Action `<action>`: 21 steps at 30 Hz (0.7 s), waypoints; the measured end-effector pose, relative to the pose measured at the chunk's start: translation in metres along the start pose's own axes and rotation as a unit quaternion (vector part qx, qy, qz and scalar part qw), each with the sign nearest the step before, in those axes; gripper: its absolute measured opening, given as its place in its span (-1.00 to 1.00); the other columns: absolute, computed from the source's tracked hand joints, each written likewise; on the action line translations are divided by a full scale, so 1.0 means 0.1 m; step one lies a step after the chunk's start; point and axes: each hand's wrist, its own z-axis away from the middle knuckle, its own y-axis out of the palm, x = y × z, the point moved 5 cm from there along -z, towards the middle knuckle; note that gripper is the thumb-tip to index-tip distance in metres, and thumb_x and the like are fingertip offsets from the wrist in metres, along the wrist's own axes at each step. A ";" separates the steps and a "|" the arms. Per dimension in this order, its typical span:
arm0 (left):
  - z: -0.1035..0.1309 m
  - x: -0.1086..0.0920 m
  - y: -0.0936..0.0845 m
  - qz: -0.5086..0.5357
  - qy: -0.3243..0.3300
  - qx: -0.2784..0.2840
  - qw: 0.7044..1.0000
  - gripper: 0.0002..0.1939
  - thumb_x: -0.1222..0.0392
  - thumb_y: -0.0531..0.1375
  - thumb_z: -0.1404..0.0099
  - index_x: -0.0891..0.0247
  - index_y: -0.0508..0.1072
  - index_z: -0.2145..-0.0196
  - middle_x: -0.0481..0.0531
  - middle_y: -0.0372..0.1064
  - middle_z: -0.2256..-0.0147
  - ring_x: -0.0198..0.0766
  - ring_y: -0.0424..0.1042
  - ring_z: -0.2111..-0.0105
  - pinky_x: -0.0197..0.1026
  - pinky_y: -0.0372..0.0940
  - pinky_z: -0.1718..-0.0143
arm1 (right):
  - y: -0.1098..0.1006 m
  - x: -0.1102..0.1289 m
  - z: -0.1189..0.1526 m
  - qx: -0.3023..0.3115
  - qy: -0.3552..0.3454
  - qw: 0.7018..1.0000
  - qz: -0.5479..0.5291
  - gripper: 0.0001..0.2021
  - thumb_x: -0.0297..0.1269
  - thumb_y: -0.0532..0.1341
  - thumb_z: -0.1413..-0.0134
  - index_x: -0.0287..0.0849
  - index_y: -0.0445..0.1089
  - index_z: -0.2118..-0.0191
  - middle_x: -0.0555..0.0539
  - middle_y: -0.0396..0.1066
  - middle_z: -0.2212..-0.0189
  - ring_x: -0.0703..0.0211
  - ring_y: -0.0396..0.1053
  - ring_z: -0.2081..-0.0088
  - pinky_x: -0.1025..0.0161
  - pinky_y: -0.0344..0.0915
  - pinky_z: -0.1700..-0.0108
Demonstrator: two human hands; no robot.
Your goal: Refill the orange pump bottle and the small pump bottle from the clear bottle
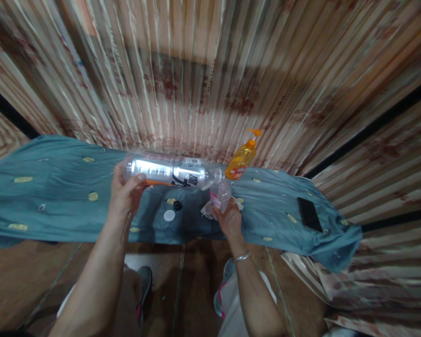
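My left hand [126,189] is closed around the base of a large clear plastic bottle [166,174], which lies tipped nearly level with its neck to the right. My right hand [230,217] grips a smaller clear bottle [221,195] with a pink label, held roughly upright. The large bottle's neck meets the small bottle's mouth; whether liquid passes between them I cannot make out. A pale cloth [208,211] lies beside the small bottle, partly hidden by my right hand. Below the large bottle, a white cap [169,216] and a black cap [177,205] rest on the blue-green cloth.
An orange pump bottle [241,160] stands behind the small bottle, close to the pleated curtain [182,103]. A black phone [309,214] lies toward the right end of the blue-green cloth [66,187] covering the narrow table. Dark bars cross the curtains at both sides.
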 end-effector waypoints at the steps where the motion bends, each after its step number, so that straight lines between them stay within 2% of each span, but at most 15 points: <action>1: 0.00 0.00 0.00 -0.001 0.001 0.001 1.000 -0.54 0.20 0.51 0.14 0.03 0.54 0.23 -0.04 0.46 0.18 -0.23 0.47 0.39 -0.24 0.42 0.58 | -0.01 0.00 0.00 -0.002 0.017 1.000 -0.002 -0.40 0.02 0.25 -0.28 -0.40 0.31 -0.22 -0.42 0.57 0.19 -0.15 0.54 0.19 -0.03 0.50 0.17; 3: -0.01 0.01 -0.01 -0.003 0.003 0.002 1.000 -0.53 0.21 0.50 0.13 0.04 0.54 0.21 -0.05 0.47 0.17 -0.24 0.47 0.38 -0.24 0.42 0.58 | -0.03 0.00 -0.01 0.003 0.049 0.999 -0.008 -0.40 0.01 0.28 -0.26 -0.42 0.33 -0.20 -0.45 0.57 0.17 -0.19 0.55 0.15 -0.06 0.51 0.13; 7: -0.01 0.01 -0.02 -0.003 0.005 0.008 1.000 -0.50 0.20 0.51 0.13 0.04 0.53 0.19 -0.05 0.47 0.18 -0.25 0.48 0.39 -0.28 0.42 0.56 | -0.05 0.04 -0.01 0.032 0.067 0.997 -0.006 -0.36 0.01 0.32 -0.24 -0.46 0.33 -0.20 -0.50 0.55 0.11 -0.20 0.55 0.09 -0.05 0.50 0.07; 10: -0.01 0.01 -0.01 -0.001 0.007 0.011 1.000 -0.53 0.20 0.52 0.13 0.05 0.53 0.21 -0.05 0.48 0.18 -0.25 0.48 0.38 -0.30 0.42 0.57 | -0.04 0.03 -0.01 0.031 0.067 0.997 0.001 -0.37 0.01 0.32 -0.24 -0.43 0.33 -0.21 -0.47 0.55 0.11 -0.18 0.55 0.10 -0.03 0.51 0.09; 15: 0.00 0.00 0.00 0.019 -0.002 -0.003 1.000 -0.48 0.24 0.52 0.17 0.05 0.55 0.19 -0.07 0.49 0.20 -0.26 0.49 0.39 -0.31 0.41 0.59 | -0.02 0.01 0.00 -0.006 0.043 0.999 -0.012 -0.39 0.02 0.30 -0.26 -0.39 0.33 -0.20 -0.43 0.57 0.16 -0.15 0.55 0.16 -0.04 0.51 0.15; 21: -0.01 0.01 -0.02 0.018 -0.002 0.003 1.000 -0.52 0.25 0.51 0.15 0.05 0.57 0.21 -0.08 0.49 0.20 -0.27 0.49 0.41 -0.30 0.42 0.59 | -0.02 0.01 0.00 0.013 0.061 0.998 0.001 -0.37 0.03 0.32 -0.23 -0.44 0.34 -0.19 -0.46 0.56 0.16 -0.18 0.55 0.14 -0.02 0.50 0.13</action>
